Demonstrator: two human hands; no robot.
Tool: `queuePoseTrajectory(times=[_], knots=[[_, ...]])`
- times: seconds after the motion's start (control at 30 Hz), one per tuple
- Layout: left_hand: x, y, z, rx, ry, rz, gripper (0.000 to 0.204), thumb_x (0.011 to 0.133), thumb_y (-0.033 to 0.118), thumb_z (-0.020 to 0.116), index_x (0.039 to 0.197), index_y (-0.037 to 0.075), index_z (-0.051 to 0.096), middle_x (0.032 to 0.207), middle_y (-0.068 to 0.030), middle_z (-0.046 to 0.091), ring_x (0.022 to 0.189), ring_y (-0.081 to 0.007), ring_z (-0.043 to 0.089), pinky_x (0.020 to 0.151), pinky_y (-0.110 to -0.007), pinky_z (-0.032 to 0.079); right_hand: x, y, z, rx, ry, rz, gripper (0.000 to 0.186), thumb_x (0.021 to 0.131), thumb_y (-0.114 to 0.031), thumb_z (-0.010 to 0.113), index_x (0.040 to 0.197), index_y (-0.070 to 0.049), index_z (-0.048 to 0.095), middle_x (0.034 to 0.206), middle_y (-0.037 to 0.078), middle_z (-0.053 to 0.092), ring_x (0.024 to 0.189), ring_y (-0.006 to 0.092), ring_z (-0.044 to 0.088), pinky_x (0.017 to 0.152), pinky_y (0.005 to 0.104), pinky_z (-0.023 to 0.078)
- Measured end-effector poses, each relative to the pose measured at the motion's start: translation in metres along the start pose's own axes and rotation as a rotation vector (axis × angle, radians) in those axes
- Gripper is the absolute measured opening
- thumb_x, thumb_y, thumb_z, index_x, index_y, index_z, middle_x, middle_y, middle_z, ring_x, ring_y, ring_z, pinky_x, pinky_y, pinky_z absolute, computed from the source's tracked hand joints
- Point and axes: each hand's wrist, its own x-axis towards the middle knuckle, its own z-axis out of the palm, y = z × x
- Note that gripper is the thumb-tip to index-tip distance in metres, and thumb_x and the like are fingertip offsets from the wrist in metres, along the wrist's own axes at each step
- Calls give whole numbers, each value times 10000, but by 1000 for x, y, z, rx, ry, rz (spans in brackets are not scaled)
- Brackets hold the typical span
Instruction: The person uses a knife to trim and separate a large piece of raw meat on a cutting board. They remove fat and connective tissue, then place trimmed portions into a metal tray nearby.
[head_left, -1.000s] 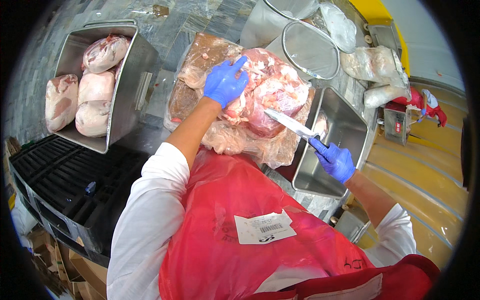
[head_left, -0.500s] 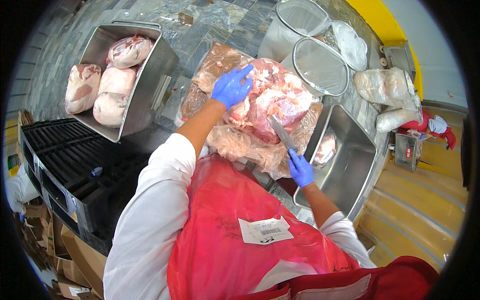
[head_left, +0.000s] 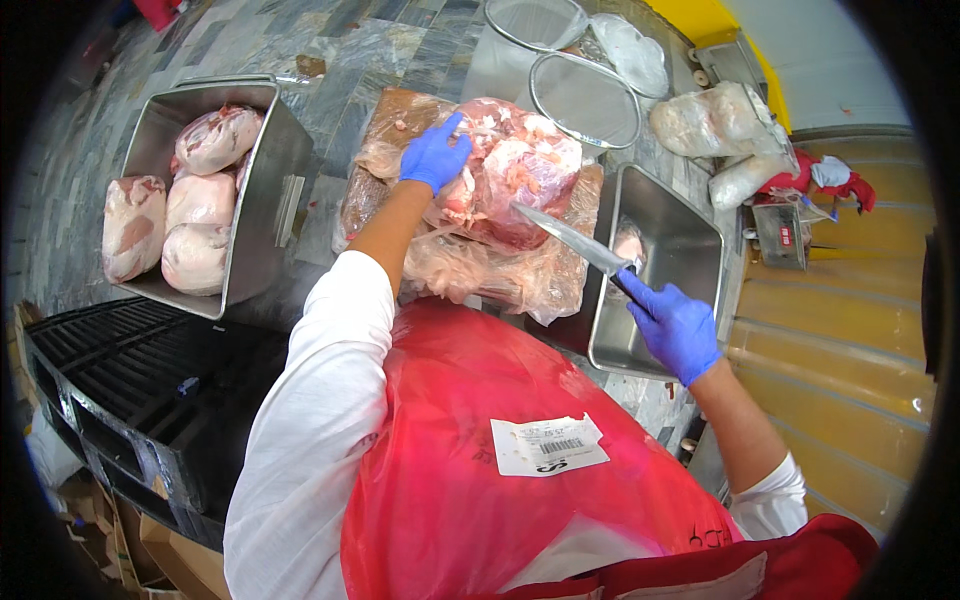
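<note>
A large piece of raw meat (head_left: 525, 175), pink with pale fat, lies in front of me on plastic film (head_left: 480, 270) spread over brown, box-like packaging. My left hand (head_left: 436, 158), in a blue glove, rests on its left side with the fingers extended. My right hand (head_left: 680, 330), gloved the same way, is closed round the dark handle of a long knife (head_left: 572, 238). The blade points up and left, its tip at the meat's lower edge; whether it touches cannot be made out. Beneath the knife hand stands a steel tub (head_left: 690, 265) with a pale piece of meat in it.
At the left, another steel tub (head_left: 268, 190) holds several pale meat pieces (head_left: 200, 200). Below it are stacked black plastic pallets (head_left: 150, 380). Film-lined round containers (head_left: 585, 100) stand behind the meat. Bagged goods (head_left: 710, 125) lie at the far right, beside a yellow-brown surface (head_left: 830, 370).
My right hand has drawn the knife back, right and toward me, off the meat's surface. My left hand stays on the meat. The whole view has shifted slightly.
</note>
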Motion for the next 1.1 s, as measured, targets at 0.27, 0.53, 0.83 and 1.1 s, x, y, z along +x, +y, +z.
queuePoseTrajectory(times=[0.27, 0.53, 0.83, 1.1], knots=[[-4, 6, -11, 3, -49, -44, 656, 948, 556, 555, 1549, 298, 499, 1435, -201, 618, 1281, -402, 614, 1093, -482, 477, 63, -33, -94, -285, -191, -210, 438, 962, -209, 627, 1397, -266, 620, 827, 122, 672, 669, 297, 697, 551, 449, 542], [-8, -2, -2, -13, -8, -22, 672, 939, 575, 537, 1546, 287, 502, 1341, -249, 654, 1191, -437, 652, 1035, -516, 508, 116, -38, -110, -381, -400, -311, 532, 933, -156, 625, 1453, -242, 555, 811, 141, 685, 681, 316, 728, 523, 455, 549], [-5, -6, -1, 17, 37, -28, 656, 941, 552, 540, 1526, 255, 531, 1243, -254, 682, 1066, -435, 696, 950, -517, 546, 133, -23, -89, -309, -403, -364, 585, 890, -107, 633, 1454, -251, 571, 763, 127, 651, 614, 295, 692, 485, 444, 521], [12, 6, -9, 98, -23, 25, 634, 944, 568, 520, 1476, 232, 591, 1225, -245, 698, 1088, -400, 699, 956, -508, 542, 92, 29, 20, 26, -152, -313, 642, 927, -211, 702, 1521, -379, 524, 711, 118, 590, 491, 296, 603, 427, 436, 485]])
